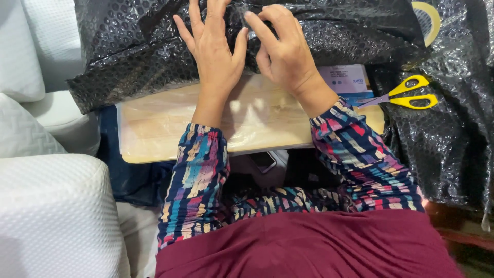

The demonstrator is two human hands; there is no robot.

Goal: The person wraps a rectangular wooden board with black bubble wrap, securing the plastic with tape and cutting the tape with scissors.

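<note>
While both hands press flat on the black bubble wrap (128, 46) at 12 o'clock, left hand (212, 47) and right hand (285, 54) grip nothing; yellow scissors (406, 95) lie at 3 o'clock.

Left hand (215, 49) flat, right hand (284, 51) pinching

Black bubble wrap (154, 46): glossy, crinkled, dimpled all over, draped as a wide sheet across the far part of a pale wooden board (170, 126) and spilling down at the right. Pressed flat near its near edge under both hands, fingers spread on it. Board lying flat, wrapped in clear film, near half uncovered.
</note>
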